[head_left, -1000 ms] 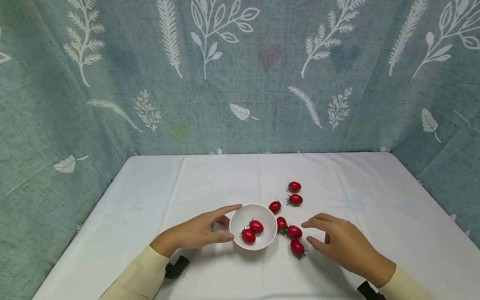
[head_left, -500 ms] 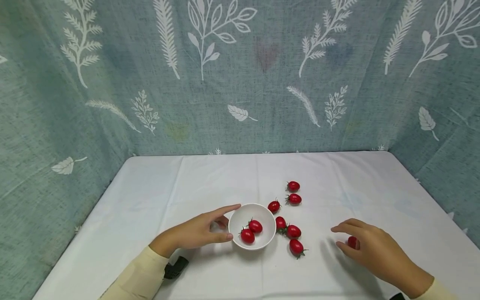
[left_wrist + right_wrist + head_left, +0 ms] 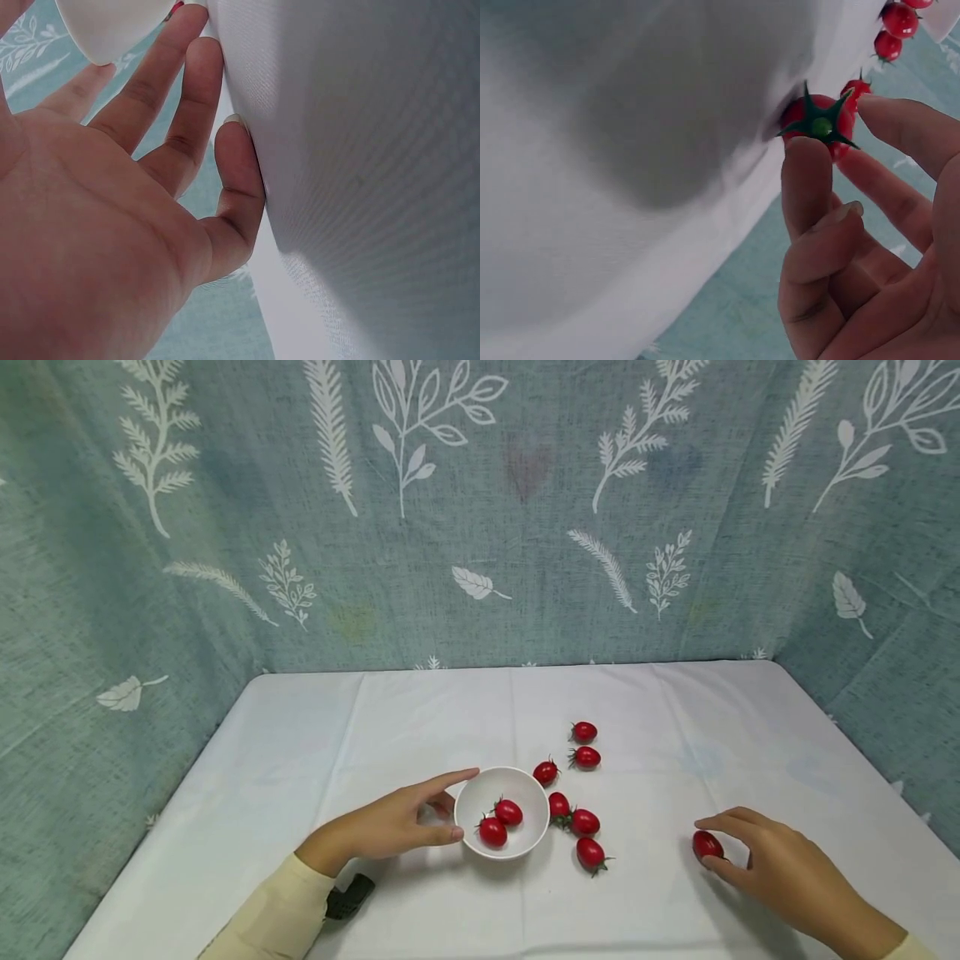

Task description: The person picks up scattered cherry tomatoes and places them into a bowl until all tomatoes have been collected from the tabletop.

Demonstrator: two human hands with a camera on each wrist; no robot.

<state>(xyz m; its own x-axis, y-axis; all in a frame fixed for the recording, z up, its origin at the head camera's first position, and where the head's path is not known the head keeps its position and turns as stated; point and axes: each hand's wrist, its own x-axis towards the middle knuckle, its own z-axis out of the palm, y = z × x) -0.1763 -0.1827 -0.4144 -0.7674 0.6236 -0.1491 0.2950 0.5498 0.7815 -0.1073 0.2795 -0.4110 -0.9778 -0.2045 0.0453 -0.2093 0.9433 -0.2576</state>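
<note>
Pinching a small red tomato [image 3: 707,845] between thumb and fingertips, the person's right hand [image 3: 787,877] sits low over the right side of the table [image 3: 420,718]; from where I stand, I can't tell whether the tomato touches the cloth. Its green star-shaped cap faces the right wrist's camera. Farther left, the left hand [image 3: 393,822] is spread, its thumb and index fingertip resting at the left edge of a round white bowl [image 3: 467,802], while its little finger lies against the white tablecloth [image 3: 360,187]. Inside the bowl, two tomatoes [image 3: 492,832] lie side by side, green caps on. Between the bowl and the right hand, six loose tomatoes [image 3: 591,853] form a rough line running away from the person: one beside the bowl's right edge, another next to it, one nearer the person, one by the bowl's upper right, and two farther back, one behind the other. A cream sleeve [image 3: 262,910] covers the left forearm, with a black device [image 3: 350,896] at that wrist. Beyond the table's far edge hangs a blue-green curtain [image 3: 420,543], printed with white leaves and sprigs, with panels along both sides as well.
</note>
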